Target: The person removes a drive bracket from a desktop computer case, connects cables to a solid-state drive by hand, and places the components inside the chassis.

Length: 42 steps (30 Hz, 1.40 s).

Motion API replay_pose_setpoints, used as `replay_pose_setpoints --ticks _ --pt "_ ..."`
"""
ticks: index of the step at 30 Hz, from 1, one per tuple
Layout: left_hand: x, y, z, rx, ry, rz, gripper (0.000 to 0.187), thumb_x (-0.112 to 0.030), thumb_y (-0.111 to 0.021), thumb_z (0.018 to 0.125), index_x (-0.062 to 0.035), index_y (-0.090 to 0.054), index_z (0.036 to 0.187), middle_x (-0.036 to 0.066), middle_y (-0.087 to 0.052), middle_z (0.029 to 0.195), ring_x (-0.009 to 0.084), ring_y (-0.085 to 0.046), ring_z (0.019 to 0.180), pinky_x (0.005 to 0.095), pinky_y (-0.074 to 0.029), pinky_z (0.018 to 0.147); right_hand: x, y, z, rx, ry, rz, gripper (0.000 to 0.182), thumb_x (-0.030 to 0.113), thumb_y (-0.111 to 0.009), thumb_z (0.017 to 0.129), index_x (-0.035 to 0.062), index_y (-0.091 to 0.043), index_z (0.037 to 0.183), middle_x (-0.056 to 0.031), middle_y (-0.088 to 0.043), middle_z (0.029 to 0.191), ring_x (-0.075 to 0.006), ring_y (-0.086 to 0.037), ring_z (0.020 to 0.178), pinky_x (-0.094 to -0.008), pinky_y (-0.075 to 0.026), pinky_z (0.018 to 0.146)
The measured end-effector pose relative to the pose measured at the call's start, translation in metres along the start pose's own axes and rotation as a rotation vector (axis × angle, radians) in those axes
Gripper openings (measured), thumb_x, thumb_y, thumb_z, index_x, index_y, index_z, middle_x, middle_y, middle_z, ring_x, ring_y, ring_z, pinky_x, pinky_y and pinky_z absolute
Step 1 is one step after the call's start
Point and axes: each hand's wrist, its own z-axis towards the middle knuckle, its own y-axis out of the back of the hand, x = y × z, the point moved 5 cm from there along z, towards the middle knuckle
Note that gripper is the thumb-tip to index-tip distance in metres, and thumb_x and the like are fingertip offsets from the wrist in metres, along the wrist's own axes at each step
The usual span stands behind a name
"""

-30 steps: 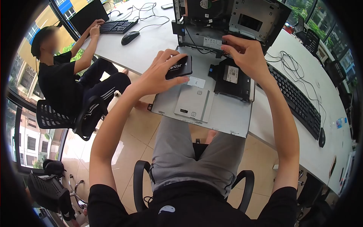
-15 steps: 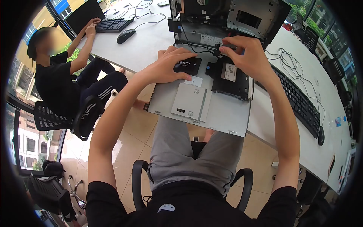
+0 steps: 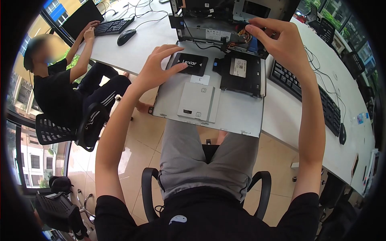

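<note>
My left hand (image 3: pixel 155 68) is open over the left edge of a black Lexar solid-state drive (image 3: pixel 197 59), its thumb across the drive and its fingers spread. That drive lies on a flat metal panel (image 3: pixel 237 116) of an opened computer case. Higher up, my right hand (image 3: pixel 283 38) has thumb and fingertips pinched at a bundle of coloured wires (image 3: pixel 244 37) inside the computer case (image 3: pixel 193 32); the fingers partly hide the wire end. Below it a black optical drive (image 3: pixel 249 82) with a white label sits on the panel. A thin black cable (image 3: pixel 199 47) runs across to it.
A black keyboard (image 3: pixel 331 114) and mouse (image 3: pixel 342 133) lie on the white table to the right. To the left, a seated person (image 3: pixel 50 84) types at another keyboard (image 3: pixel 114 26), beside a mouse (image 3: pixel 126 37). Loose cables (image 3: pixel 144 14) cross the table.
My right hand has moved up and right from the optical drive's cable to the coloured wires. My left hand has shifted left, uncovering more of the Lexar drive. The view has tilted slightly.
</note>
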Motion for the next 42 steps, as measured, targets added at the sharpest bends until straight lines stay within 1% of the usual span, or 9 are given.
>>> replay_pose_setpoints --ticks 5,8,11,14,17,21,25,36,42 --pt "-0.007 0.002 -0.005 -0.11 -0.032 -0.02 0.041 -0.021 -0.081 0.098 -0.006 -0.074 0.135 0.011 -0.072 0.137 0.0267 -0.064 0.129 0.0388 -0.05 0.108 -0.01 -0.009 -0.006 0.168 -0.048 -0.092 0.039 0.035 -0.08 0.099 0.0023 -0.083 0.12 -0.0108 -0.078 0.083 -0.015 -0.065 0.072 -0.0315 -0.053 0.067" --pt "-0.022 0.005 -0.009 -0.098 -0.103 0.01 0.04 -0.018 -0.082 0.097 -0.0053 -0.075 0.134 0.011 -0.072 0.135 0.0279 -0.064 0.128 0.0404 -0.05 0.109 -0.016 -0.014 -0.015 0.228 -0.057 -0.111 0.042 0.04 -0.082 0.098 0.0065 -0.083 0.123 -0.0077 -0.082 0.111 -0.0163 -0.067 0.086 -0.0308 -0.049 0.07" --pt "-0.036 0.007 -0.014 -0.096 -0.133 0.019 0.04 -0.015 -0.082 0.095 -0.0049 -0.075 0.133 0.012 -0.072 0.134 0.0294 -0.064 0.128 0.042 -0.05 0.11 -0.024 -0.017 -0.03 0.228 -0.033 -0.087 0.049 0.043 -0.084 0.095 0.0074 -0.08 0.129 -0.0118 -0.079 0.126 -0.0208 -0.069 0.092 -0.0332 -0.051 0.075" --pt "-0.042 0.008 -0.016 -0.093 -0.154 0.024 0.04 -0.014 -0.082 0.095 -0.0045 -0.074 0.133 0.012 -0.072 0.134 0.0305 -0.063 0.127 0.0424 -0.049 0.111 -0.035 -0.016 -0.05 0.242 -0.109 -0.089 0.066 0.052 -0.085 0.092 0.0056 -0.075 0.138 -0.0196 -0.073 0.136 -0.0331 -0.069 0.124 -0.0414 -0.056 0.103" --pt "-0.044 0.006 -0.016 -0.092 -0.168 0.035 0.04 -0.014 -0.082 0.095 -0.0042 -0.074 0.133 0.013 -0.072 0.133 0.031 -0.063 0.127 0.0422 -0.049 0.111 -0.051 -0.018 -0.072 0.287 -0.209 -0.05 0.085 0.056 -0.089 0.085 0.0082 -0.065 0.151 -0.0201 -0.059 0.158 -0.0365 -0.055 0.147 -0.0463 -0.049 0.117" --pt "-0.051 0.0 -0.013 -0.107 -0.172 0.035 0.04 -0.015 -0.082 0.095 -0.0042 -0.074 0.133 0.013 -0.072 0.132 0.0313 -0.063 0.126 0.0419 -0.049 0.11 -0.06 -0.025 -0.087 0.436 -0.268 -0.087 0.124 0.06 -0.097 0.068 0.0179 -0.04 0.17 -0.0235 -0.041 0.17 -0.04 -0.039 0.158 -0.0514 -0.037 0.128" --pt "-0.061 -0.004 -0.012 -0.107 -0.179 0.027 0.041 -0.015 -0.082 0.095 -0.0041 -0.074 0.133 0.014 -0.072 0.132 0.0318 -0.063 0.125 0.0421 -0.05 0.109 -0.053 -0.032 -0.088 0.455 -0.106 -0.073 0.131 0.066 -0.097 0.064 0.0058 -0.042 0.166 -0.0257 -0.045 0.166 -0.0428 -0.044 0.153 -0.0491 -0.038 0.127" --pt "-0.076 -0.005 -0.004 -0.065 -0.197 0.006 0.041 -0.018 -0.082 0.096 -0.0037 -0.073 0.134 0.015 -0.071 0.134 0.0334 -0.061 0.127 0.0431 -0.049 0.11 -0.056 -0.042 -0.09 0.477 -0.084 -0.178 0.131 0.07 -0.094 0.062 0.0066 -0.043 0.165 -0.0291 -0.042 0.167 -0.0482 -0.041 0.154 -0.0546 -0.037 0.127" --pt "-0.089 -0.007 0.007 -0.067 -0.226 -0.024 0.042 -0.019 -0.082 0.096 -0.004 -0.073 0.135 0.015 -0.07 0.136 0.0336 -0.061 0.128 0.0433 -0.049 0.11 -0.046 -0.033 -0.087 0.43 -0.078 -0.148 0.121 0.06 -0.095 0.061 0.0064 -0.051 0.16 -0.0228 -0.053 0.154 -0.0409 -0.051 0.139 -0.0493 -0.046 0.119"
